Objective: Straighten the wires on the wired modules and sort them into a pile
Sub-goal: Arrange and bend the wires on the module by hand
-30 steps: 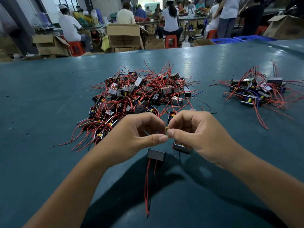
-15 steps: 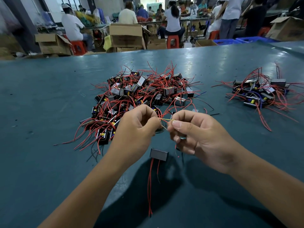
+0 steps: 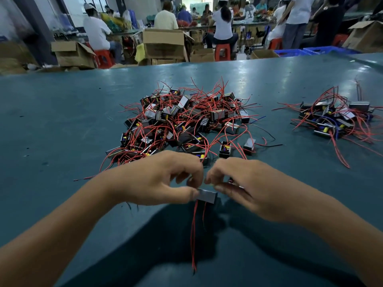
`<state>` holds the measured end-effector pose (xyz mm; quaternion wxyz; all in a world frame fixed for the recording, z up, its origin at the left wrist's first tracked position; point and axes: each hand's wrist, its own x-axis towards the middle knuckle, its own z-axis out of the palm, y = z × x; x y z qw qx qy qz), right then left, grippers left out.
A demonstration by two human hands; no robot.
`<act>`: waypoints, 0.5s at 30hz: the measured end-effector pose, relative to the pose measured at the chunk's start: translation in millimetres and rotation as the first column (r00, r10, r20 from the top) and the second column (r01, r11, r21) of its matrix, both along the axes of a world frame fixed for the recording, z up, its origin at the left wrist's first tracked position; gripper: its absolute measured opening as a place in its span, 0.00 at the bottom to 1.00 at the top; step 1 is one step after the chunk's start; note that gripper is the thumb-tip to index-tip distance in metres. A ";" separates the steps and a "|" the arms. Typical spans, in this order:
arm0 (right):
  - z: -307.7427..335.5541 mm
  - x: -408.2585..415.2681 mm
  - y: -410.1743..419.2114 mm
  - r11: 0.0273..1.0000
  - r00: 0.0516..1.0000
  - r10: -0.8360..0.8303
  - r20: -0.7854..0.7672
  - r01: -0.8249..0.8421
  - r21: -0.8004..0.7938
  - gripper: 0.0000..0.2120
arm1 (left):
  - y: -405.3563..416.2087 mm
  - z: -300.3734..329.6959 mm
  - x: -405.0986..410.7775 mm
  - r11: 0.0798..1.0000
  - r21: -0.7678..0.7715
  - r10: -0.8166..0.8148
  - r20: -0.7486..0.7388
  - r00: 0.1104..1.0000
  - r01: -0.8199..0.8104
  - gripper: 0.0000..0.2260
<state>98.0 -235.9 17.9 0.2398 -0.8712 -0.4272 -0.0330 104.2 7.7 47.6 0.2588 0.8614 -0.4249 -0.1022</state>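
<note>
1. both hands meet low over the teal table [image 3: 62, 125], forearms coming in from the bottom corners and converging near the middle.
2. left hand [image 3: 157, 179] is palm down, fingers curled, its thumb tip pressed against the left end of a small dark module [image 3: 207, 196]; it appears to pinch that module.
3. right hand [image 3: 248, 187] is also palm down with curled fingers, fingertips just beside those of the left hand; something small is pinched in them, but whether it is a wire or a second module part is too blurred to tell.
4. red wires [image 3: 193, 235] hang from the held module toward the near edge, lying fairly straight on the table.
5. just beyond the knuckles sits the big tangled pile of modules [image 3: 182, 121], red leads sticking out in all directions; its nearest pieces almost touch the hands.
6. a smaller pile [image 3: 331, 119] lies well apart on the far right, with bare table between the two piles.
7. open tabletop stretches to the left of the big pile and in front of the person, around the forearms.
8. past the far table edge stand cardboard boxes [image 3: 163, 44], red stools and seated workers.
</note>
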 end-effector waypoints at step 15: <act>-15.9 -2.2 21.4 0.964 0.990 -0.137 -0.013 0.131 -0.232 0.12 | -2.0 -30.7 22.0 0.977 0.211 -0.029 0.142 0.989 -0.002 0.10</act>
